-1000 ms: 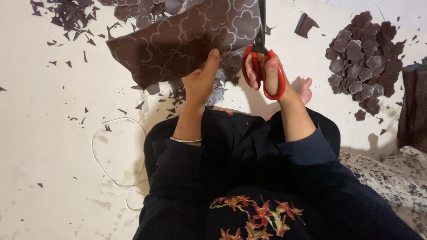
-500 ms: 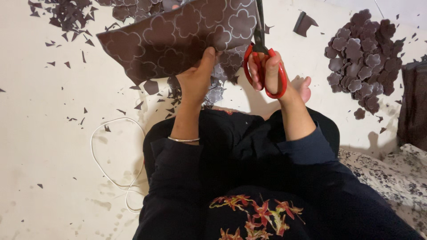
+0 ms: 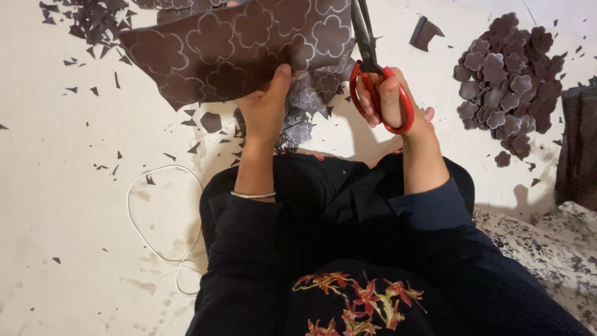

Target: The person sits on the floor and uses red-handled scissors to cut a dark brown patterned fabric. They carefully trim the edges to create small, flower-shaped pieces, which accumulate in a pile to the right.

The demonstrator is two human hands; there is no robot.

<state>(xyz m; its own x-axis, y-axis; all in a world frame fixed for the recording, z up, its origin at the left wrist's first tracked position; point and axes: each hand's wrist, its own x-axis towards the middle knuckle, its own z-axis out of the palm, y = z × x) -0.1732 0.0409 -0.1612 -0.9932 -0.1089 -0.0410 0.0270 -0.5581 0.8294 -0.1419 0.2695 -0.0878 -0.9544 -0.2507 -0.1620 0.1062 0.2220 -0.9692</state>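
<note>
- Head view, looking down past a dark embroidered top to a pale floor [image 3: 74, 205].
- Left hand [image 3: 264, 106] clamped on lower edge of brown sheet [image 3: 236, 50], thumb on top, fingers underneath; sheet held up off floor, tilted, printed with pale flower outlines.
- Right hand [image 3: 392, 102] closed through red loops of scissors [image 3: 373, 74]; blades pointing away, running along sheet's right edge. Blades nearly together, though tips cut off by top of frame.
- Sheet judged light, thin and floppy: bowed between grip and far corner, so likely to sag and shift under the blades. Best taken close to the cut line, pinched flat between thumb and fingers, as seen. Probably tears or creases easily.
- Heap of cut flower shapes [image 3: 507, 81] on floor to the right, well apart from both hands.
- Dark offcut scraps [image 3: 87, 25] scattered at upper left and under the sheet; more pale-printed pieces [image 3: 311, 106] lying below it, just beside left hand.
- White cord [image 3: 146, 230] looped on floor at left.
- Thin bangle [image 3: 252, 195] on left wrist.
- Hidden or unclear: top of sheet and blade tips out of frame; left fingers behind sheet; exact point of cut not made out; dark cloth [image 3: 578, 143] at right edge only partly visible, kind unknown.
</note>
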